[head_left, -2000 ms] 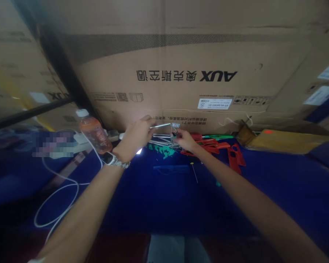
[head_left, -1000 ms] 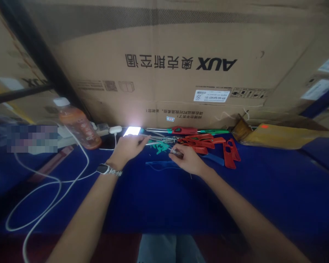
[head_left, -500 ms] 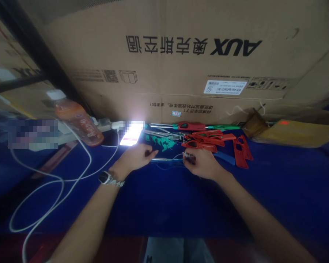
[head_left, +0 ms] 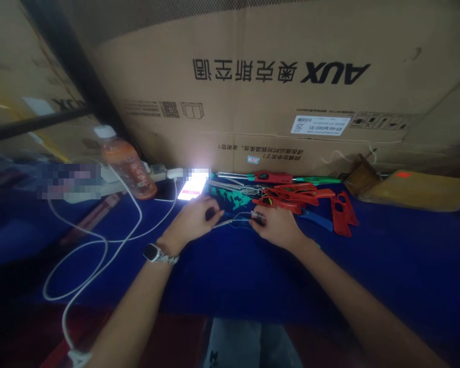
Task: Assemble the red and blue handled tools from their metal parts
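Observation:
My left hand (head_left: 195, 222) is closed in a pinch on a thin metal tube (head_left: 224, 223), which points toward the right. A fine wire (head_left: 239, 214) runs from the tube across to my right hand (head_left: 279, 226). The right fingers are closed on a small part with a metallic, dark body (head_left: 258, 218), mostly covered by the fingers. Just beyond the hands lie small green plastic pieces (head_left: 235, 198) and several red lighter shells (head_left: 291, 203). A blue shell (head_left: 317, 220) lies to the right of my right hand.
Behind stands a large cardboard box (head_left: 253, 112). A lit phone (head_left: 193, 186), a drink bottle (head_left: 128, 166) and a looped white cable (head_left: 103, 240) are on the left. A red gas lighter (head_left: 272, 177) lies along the box, and a yellow packet (head_left: 417, 191) is at right.
The view has shifted, so the surroundings appear a little farther right. My hands have come slightly closer together, and the tube now tilts up toward the right. Both hands keep their hold.

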The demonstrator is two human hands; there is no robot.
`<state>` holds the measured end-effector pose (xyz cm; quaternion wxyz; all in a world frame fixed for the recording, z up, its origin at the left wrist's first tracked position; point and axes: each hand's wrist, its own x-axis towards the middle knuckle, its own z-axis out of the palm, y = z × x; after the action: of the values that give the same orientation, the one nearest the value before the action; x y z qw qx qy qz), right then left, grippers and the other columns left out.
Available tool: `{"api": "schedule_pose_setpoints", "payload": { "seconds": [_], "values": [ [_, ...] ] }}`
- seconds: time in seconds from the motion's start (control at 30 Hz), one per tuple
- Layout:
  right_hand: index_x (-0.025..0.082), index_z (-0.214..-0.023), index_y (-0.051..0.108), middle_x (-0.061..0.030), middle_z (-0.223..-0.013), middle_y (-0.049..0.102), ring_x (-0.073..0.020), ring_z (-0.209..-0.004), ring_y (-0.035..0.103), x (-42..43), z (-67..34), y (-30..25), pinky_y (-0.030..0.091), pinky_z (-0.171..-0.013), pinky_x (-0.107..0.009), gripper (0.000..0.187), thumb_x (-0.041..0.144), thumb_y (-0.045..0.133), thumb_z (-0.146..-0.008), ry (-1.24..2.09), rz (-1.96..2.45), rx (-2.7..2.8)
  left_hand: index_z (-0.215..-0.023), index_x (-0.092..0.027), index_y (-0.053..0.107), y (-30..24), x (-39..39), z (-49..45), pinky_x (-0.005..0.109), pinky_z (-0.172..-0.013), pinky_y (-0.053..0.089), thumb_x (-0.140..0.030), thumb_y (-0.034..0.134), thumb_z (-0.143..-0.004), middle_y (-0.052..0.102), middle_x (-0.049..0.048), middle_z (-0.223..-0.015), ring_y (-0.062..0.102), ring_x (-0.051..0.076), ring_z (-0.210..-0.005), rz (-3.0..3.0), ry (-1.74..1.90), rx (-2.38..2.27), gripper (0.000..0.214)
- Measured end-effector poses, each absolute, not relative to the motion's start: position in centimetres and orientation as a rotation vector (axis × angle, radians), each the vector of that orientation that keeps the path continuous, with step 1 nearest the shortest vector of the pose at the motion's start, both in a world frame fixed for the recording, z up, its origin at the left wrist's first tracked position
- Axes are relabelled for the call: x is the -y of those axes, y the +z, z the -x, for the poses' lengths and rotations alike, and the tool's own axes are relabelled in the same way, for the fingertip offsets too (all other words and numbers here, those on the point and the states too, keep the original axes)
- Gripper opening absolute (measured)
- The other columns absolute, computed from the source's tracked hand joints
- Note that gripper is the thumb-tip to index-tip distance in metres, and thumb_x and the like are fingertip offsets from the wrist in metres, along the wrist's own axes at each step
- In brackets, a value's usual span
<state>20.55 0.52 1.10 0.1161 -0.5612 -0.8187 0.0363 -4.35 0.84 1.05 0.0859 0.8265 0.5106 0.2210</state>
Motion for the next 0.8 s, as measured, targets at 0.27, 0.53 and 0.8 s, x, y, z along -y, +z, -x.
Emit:
{"api": "schedule_pose_setpoints", "payload": {
  "seconds": [0.27,0.53,0.8],
  "values": [
    [0.024,-0.110,0.066,-0.0040,-0.081,0.074,-0.0213,-0.073,0.067,0.4,-20.7,0.4,0.039,-0.062,-0.028,0.027,0.039,0.060,-0.089,0.083,1.545,2.382,-0.093,-0.021,0.072,-0.1,-1.5,4.9,0.034,-0.080,0.050,-0.027,0.067,-0.089,0.066,0.0049,-0.098,0.063,0.019,-0.086,-2.328,0.641,-1.249,0.008],
    [0.026,-0.111,0.068,-0.0070,-0.108,0.069,-0.0200,-0.076,0.068,1.2,-20.6,-0.4,0.040,-0.057,-0.028,0.030,0.044,0.049,-0.098,-0.038,1.495,2.458,-0.098,-0.020,0.066,-1.1,-2.8,5.5,0.040,-0.093,0.051,-0.024,0.059,-0.095,0.068,0.0096,-0.123,0.065,0.023,-0.106,-2.284,0.698,-1.159,0.009],
    [0.025,-0.118,0.065,-0.0071,-0.115,0.069,-0.0224,-0.097,0.069,0.7,-21.3,-0.6,0.050,-0.069,-0.029,0.026,0.034,0.052,-0.098,0.021,1.494,2.350,-0.096,-0.019,0.069,-1.5,-3.8,5.5,0.033,-0.081,0.053,-0.023,0.063,-0.091,0.073,0.0054,-0.095,0.067,0.018,-0.085,-2.239,0.742,-1.178,0.009]
  ]
}}
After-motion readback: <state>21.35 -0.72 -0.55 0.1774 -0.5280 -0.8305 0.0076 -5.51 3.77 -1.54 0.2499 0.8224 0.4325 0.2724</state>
